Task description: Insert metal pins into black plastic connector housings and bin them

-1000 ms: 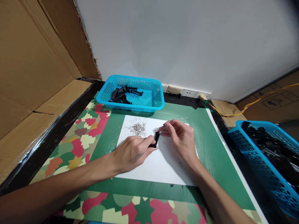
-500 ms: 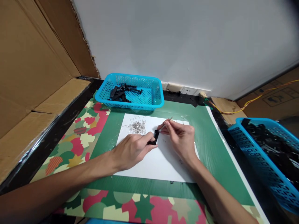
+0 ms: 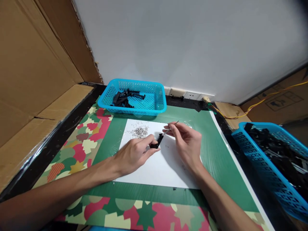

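My left hand (image 3: 136, 152) is closed on a small black plastic part (image 3: 157, 142), pinched between thumb and fingers above the white sheet (image 3: 149, 173). My right hand (image 3: 186, 141) grips a pair of thin metal tweezers (image 3: 170, 129), slanting down to the left. Their tip is at the far end of the black part; whether they touch or hold a tiny piece cannot be made out. Just beyond my left hand, a heap of small bent wire pieces (image 3: 141, 131) rests on the paper. A few loose wire pieces lie on the paper between my hands.
At the back stands a blue basket (image 3: 134, 112) with several black parts (image 3: 124, 98). Another blue basket (image 3: 262, 163), full of black parts, is at the right. Cardboard (image 3: 31, 64) walls the left side. Sockets (image 3: 191, 95) and a yellow cable (image 3: 255, 106) sit along the back.
My left hand and the black part have shifted slightly left, and the tweezers' tip is a little farther from my left fingers. The view itself has moved slightly.
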Available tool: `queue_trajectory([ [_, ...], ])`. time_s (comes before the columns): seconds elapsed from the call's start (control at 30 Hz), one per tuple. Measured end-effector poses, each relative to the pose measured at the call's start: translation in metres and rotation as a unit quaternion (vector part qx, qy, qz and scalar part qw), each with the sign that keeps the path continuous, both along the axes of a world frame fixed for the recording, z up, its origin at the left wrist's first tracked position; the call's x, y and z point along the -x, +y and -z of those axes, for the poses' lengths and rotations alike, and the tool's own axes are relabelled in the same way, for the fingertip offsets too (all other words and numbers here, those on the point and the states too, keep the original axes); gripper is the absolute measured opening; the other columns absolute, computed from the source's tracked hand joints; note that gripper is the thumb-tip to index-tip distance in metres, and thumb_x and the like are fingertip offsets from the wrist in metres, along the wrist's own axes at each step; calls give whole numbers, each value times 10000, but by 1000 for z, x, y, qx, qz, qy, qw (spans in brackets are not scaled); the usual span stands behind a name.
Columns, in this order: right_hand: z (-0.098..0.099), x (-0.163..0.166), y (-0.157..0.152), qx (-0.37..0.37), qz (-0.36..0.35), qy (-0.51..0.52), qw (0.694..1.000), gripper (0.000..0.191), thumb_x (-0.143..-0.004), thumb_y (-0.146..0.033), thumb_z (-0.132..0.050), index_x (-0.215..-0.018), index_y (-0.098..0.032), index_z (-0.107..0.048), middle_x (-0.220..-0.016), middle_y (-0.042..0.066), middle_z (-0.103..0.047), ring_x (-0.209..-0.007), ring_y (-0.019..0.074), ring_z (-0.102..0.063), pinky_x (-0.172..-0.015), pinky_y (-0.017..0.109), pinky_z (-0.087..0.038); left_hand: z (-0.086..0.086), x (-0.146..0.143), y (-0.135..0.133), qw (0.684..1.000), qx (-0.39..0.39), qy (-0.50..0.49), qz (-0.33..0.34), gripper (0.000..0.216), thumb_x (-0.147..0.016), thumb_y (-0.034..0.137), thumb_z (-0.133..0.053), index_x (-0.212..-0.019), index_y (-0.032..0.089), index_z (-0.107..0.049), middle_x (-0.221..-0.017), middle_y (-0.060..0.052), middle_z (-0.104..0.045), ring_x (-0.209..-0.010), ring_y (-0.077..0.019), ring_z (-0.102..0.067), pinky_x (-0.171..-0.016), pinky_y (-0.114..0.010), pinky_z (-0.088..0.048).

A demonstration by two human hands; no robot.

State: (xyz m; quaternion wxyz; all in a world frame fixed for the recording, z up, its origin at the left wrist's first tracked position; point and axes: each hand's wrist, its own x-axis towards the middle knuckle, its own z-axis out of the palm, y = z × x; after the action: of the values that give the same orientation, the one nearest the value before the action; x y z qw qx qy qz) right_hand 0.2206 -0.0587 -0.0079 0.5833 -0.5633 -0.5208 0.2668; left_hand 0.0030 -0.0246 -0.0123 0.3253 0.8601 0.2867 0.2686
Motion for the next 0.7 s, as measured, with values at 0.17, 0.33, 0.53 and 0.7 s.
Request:
queue_trajectory([
  [0.17, -9, -11, -1, -55, 25, -64, 996, 217, -1105, -398, -599, -1076, -230, -733, -845, 27, -730, -775, 196, -702, -755, 346, -584, 1, 2, 0, 998, 18, -50, -22, 111, -1094, 254, -582, -1189, 220, -628, -824, 26, -688, -662, -135, -656, -643, -243, -501],
  [0.33, -20, -19, -3, -18, -49, -129, 990, 242, -1128, -392, -546, -1085, -239, -729, -879, 17, -675, -744, 170, -590, -691, 305, -468, 7, 3, 4, 994, 60, -78, -36, 176, -1115, 320, -545, -1247, 226, -613, -690, 64, -532, -585, -136, -562, -604, -251, -461],
  [0.53, -38, -22, -8, 1, -156, -186, 970, 217, -1003, -440, -770, -1075, -236, -784, -955, 33, -685, -812, 177, -591, -697, 293, -462, 17, 3, 8, 987, 113, -91, -67, 229, -1126, 388, -493, -1294, 251, -568, -725, 52, -585, -605, -156, -601, -631, -274, -496],
  [0.7, -42, -26, -9, -28, -179, -203, 962, 221, -1014, -441, -755, -1047, -229, -805, -947, 47, -710, -762, 172, -595, -635, 289, -452, 15, 2, 7, 988, 112, -74, -76, 247, -1128, 410, -466, -1312, 264, -544, -738, 43, -617, -635, -181, -637, -660, -298, -530],
])
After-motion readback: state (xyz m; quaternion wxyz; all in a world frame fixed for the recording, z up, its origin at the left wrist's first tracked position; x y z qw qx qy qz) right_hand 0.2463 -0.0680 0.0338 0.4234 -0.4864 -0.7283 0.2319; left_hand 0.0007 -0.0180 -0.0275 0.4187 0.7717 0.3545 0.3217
